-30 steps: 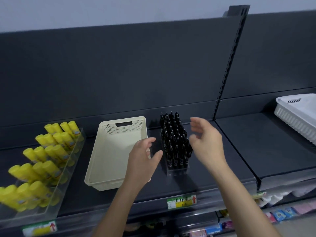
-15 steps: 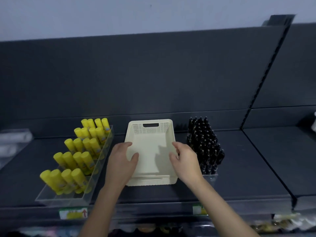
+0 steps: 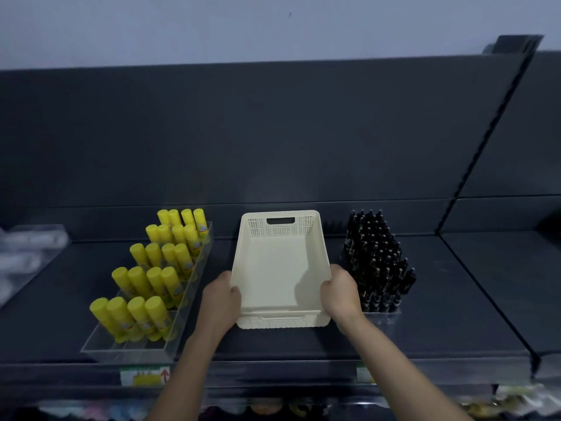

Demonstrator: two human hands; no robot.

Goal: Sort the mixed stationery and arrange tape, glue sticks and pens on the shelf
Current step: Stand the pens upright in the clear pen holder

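An empty cream plastic basket [image 3: 280,268] sits on the dark shelf [image 3: 455,299], between the glue and the pens. My left hand [image 3: 221,302] grips its left rim near the front corner, and my right hand [image 3: 340,291] grips the right rim opposite. Yellow glue sticks [image 3: 154,271] stand in rows inside a clear tray [image 3: 130,349] to the left. Black pens [image 3: 378,259] stand upright in a clear holder just right of my right hand. No tape is plainly visible.
A blurred clear container with pale items [image 3: 27,253] lies at the far left. A vertical divider [image 3: 485,141] splits off another shelf bay on the right. Price labels [image 3: 145,375] hang on the front edge; colourful goods show on the lower shelf [image 3: 273,408].
Both hands left the pens and moved left to the basket, closing on its side rims. The basket now stands squarer to the shelf. My view swung left, dropping the white basket on the right.
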